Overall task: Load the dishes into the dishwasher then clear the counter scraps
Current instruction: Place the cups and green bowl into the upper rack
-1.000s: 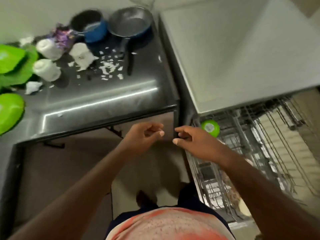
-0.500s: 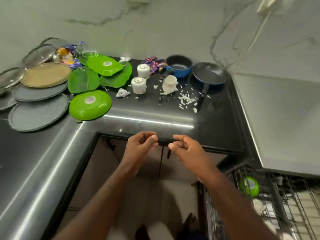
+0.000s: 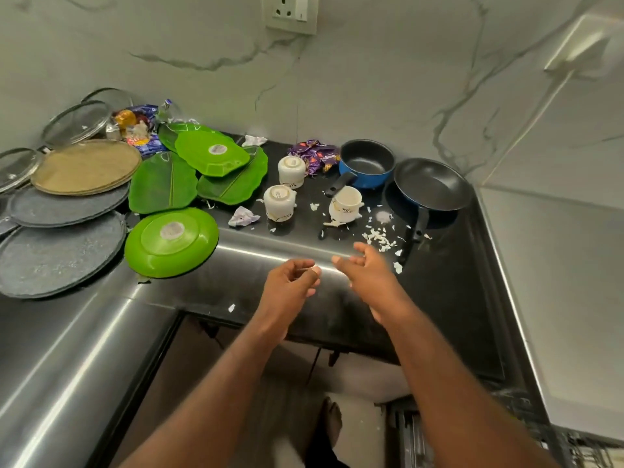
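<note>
A dark glossy counter (image 3: 209, 298) runs along a marbled wall with a socket. At far left lie overlapping grey plates (image 3: 57, 261), a tan plate (image 3: 84, 167) and glass lids (image 3: 77, 123) behind them. Next come green leaf-shaped plates (image 3: 162, 187) and a round green plate (image 3: 172, 241) lying face down near the counter's front edge. Two white cups (image 3: 279, 202) stand upside down beside a crumpled paper (image 3: 243, 216); a third cup (image 3: 345, 206) sits mouth up. Both hands hover over the front edge: the left grip (image 3: 290, 278) is loosely curled with nothing seen in it, the right grip (image 3: 368, 275) relaxed and empty. White scraps (image 3: 378, 238) are scattered just beyond it. A blue saucepan (image 3: 366, 163) and a frying pan (image 3: 430, 184) follow; a sliver of dishwasher rack (image 3: 580, 447) shows at bottom right.
</note>
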